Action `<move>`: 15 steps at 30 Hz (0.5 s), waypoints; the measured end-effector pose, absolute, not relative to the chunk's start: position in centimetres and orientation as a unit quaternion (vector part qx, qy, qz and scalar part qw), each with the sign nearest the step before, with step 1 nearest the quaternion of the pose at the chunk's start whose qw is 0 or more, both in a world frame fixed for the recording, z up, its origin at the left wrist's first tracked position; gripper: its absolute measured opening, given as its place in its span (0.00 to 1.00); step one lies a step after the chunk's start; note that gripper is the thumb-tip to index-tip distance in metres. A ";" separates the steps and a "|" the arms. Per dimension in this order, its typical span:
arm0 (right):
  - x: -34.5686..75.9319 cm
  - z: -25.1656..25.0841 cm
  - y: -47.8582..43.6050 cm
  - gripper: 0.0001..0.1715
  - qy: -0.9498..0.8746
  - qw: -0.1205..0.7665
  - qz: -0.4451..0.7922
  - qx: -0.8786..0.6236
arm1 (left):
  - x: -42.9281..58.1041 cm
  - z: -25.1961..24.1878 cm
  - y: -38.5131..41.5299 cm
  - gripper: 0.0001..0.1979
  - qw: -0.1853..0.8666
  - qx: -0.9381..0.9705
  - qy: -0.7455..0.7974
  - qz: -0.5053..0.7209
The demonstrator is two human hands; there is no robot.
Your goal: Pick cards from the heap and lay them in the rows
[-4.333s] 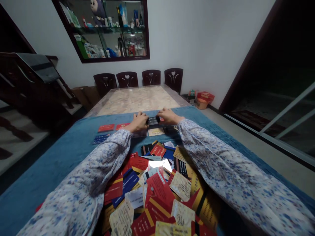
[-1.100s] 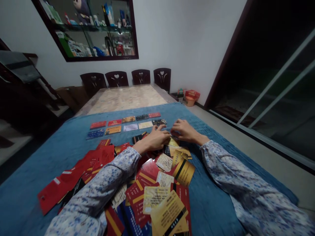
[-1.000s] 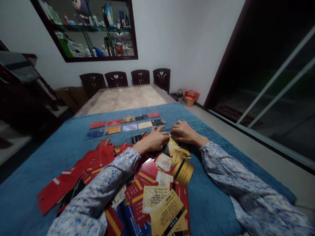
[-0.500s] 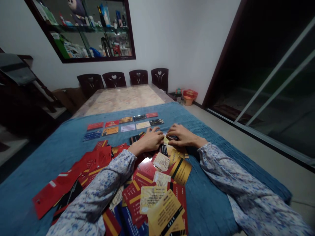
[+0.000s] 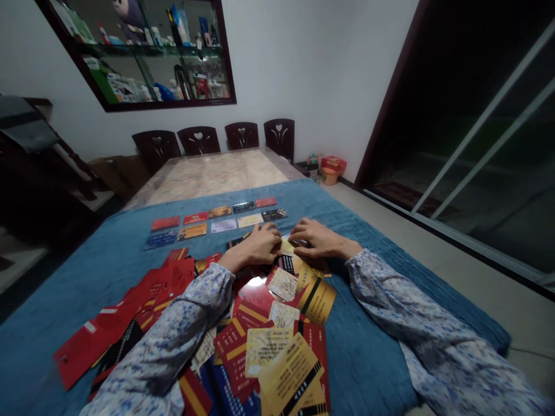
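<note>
My left hand (image 5: 259,245) reaches over the top of a loose heap of cards, its fingers bent and closed at the left edge of a pale yellow card (image 5: 287,247). Facing it, my right hand (image 5: 319,238) has curled fingers at that card's right edge, thumb lower than the forefinger. The fingertips are partly hidden. Below the hands lie a gold card (image 5: 318,301), a whitish patterned card (image 5: 282,284) and a yellow card with a black stripe (image 5: 291,375). Red cards (image 5: 125,303) spread out beyond my left forearm, which covers part of the heap.
Two rows of cards lie beyond the heap, among them an orange card (image 5: 192,231) and a lilac card (image 5: 224,225). A blue cloth (image 5: 373,335) covers the near part of the table (image 5: 208,173). Dark chairs (image 5: 280,138) stand at its far end.
The whole view has shifted slightly. My hands stay at the pale yellow card, a little more of which shows between them. The other cards look unmoved.
</note>
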State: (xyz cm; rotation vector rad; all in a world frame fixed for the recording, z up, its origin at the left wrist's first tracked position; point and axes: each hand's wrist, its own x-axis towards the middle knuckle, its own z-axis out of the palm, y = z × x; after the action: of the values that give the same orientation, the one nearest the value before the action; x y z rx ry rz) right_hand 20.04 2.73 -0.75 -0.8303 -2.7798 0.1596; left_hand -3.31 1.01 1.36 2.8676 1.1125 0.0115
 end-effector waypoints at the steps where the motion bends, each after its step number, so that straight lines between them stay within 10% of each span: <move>1: 20.1 -0.8 2.7 0.13 -0.951 0.121 0.054 -0.278 | -3.3 1.4 1.0 0.06 0.039 0.932 0.359 0.004; 15: 20.3 -1.1 3.0 0.11 -0.957 0.157 0.044 -0.240 | -3.6 2.3 0.7 0.06 0.049 0.947 0.316 0.013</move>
State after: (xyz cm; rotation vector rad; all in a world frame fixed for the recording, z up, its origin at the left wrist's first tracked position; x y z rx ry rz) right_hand 20.27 2.96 -1.10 -0.6870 -2.7381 0.1267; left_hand -3.57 0.69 2.30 2.8865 0.9643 0.0406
